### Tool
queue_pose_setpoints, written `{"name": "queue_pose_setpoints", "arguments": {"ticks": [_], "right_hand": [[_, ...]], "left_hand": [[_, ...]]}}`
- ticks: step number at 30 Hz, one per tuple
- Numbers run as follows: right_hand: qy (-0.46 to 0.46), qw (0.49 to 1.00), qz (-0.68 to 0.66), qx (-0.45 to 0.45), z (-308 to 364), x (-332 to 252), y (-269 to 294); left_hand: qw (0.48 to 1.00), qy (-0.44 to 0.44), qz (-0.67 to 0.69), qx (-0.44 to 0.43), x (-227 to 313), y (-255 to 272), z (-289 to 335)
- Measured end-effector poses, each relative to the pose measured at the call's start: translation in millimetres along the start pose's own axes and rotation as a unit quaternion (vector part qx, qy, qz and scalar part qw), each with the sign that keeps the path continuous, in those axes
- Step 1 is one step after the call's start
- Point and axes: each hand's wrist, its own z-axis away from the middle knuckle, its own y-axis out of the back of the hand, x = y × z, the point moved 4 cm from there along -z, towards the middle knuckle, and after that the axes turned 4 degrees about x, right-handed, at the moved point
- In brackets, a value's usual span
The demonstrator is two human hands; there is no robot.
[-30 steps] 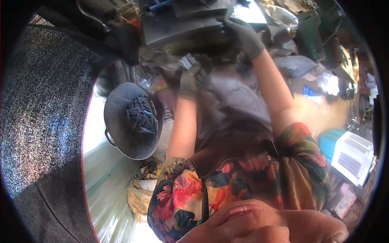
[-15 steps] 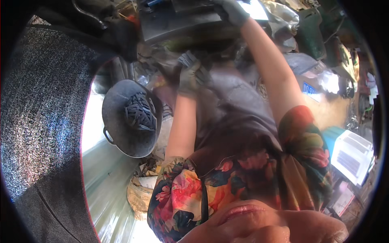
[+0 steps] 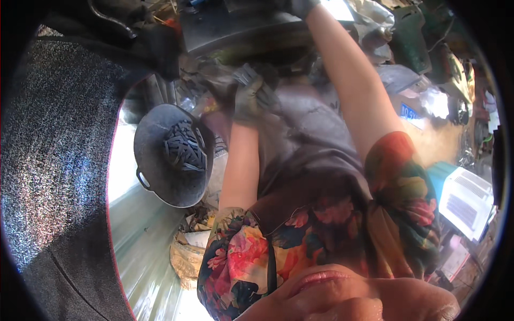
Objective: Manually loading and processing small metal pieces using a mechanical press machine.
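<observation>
My left hand point(image 3: 248, 101), in a grey work glove, is closed around a bundle of dark grey strips point(image 3: 250, 77) above my lap. The strips stick out past the fingers on both sides. My right hand point(image 3: 305, 7), gloved too, reaches far forward to a dark machine point(image 3: 235, 33) at the upper edge. Its fingers are lost in shadow and cut off by the frame. To the left, a black basin point(image 3: 184, 190) with side handles holds a heap of similar dark strips point(image 3: 186, 147).
A brown apron point(image 3: 316, 139) covers my lap. A large dark speckled sheet point(image 3: 59, 139) fills the left side. At the right are a white ventilated plastic box point(image 3: 465, 203) and plastic bags point(image 3: 399, 83). A tan sack point(image 3: 184, 262) sits below the basin.
My right hand has moved farther forward and slightly left, partly out of view. My left hand keeps the strips in nearly the same place.
</observation>
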Motion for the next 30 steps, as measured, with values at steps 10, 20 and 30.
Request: {"name": "queue_pose_setpoints", "arguments": {"ticks": [10,20,30], "right_hand": [[0.014,0.999,-0.003,-0.041,104.2,48.4,100.8],[0.042,0.999,-0.005,0.019,126.0,55.0,120.3],[0.146,0.976,0.146,-0.072,50.3,11.7,77.6]], "left_hand": [[1.000,0.005,-0.020,0.014,-5.0,1.0,-5.8],[0.999,0.006,-0.031,0.006,-9.4,-8.9,-8.7],[0.992,-0.026,-0.106,0.064,-3.4,-4.7,-6.0]]}}
